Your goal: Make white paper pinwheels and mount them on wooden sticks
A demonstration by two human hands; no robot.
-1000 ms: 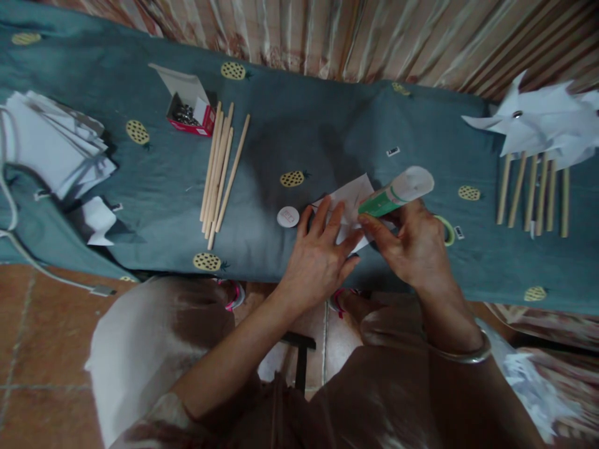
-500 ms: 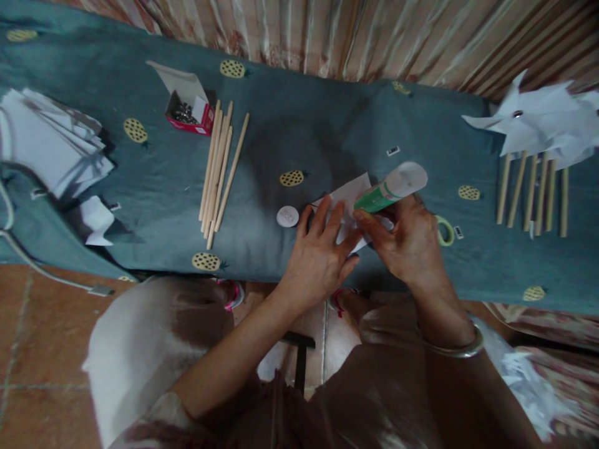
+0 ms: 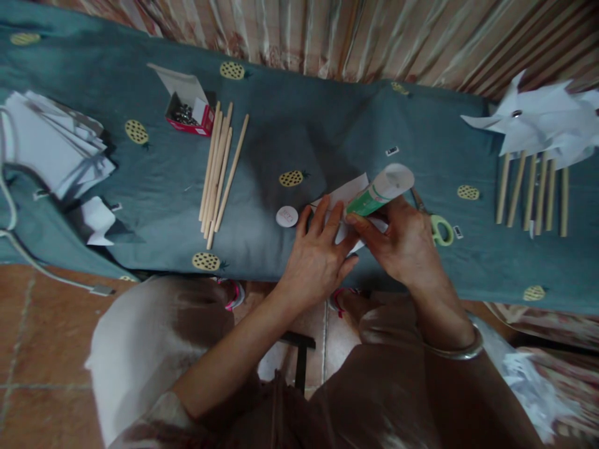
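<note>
A white sheet of paper [image 3: 349,191] lies on the teal cloth in front of me, partly covered by both hands. My left hand [image 3: 316,255] rests on it with fingers spread, pressing it flat. In my right hand [image 3: 405,240] is a green and white glue stick [image 3: 374,194], tilted, its lower end down at the paper beside my left fingers; the tip is hidden. A round white cap [image 3: 287,216] lies just left of my left fingertips. Green-handled scissors [image 3: 441,231] lie partly behind my right hand.
Wooden sticks [image 3: 219,174] and an open red box of small metal pieces [image 3: 189,115] are left of centre. Stacked paper [image 3: 51,143] and a cable [image 3: 47,273] lie far left. White paper pinwheels [image 3: 538,118] on sticks are at the right. A curtain [image 3: 327,37] hangs behind.
My right hand has moved slightly left with the glue stick, closer to my left hand. More of the scissors shows. My left hand has stayed in place.
</note>
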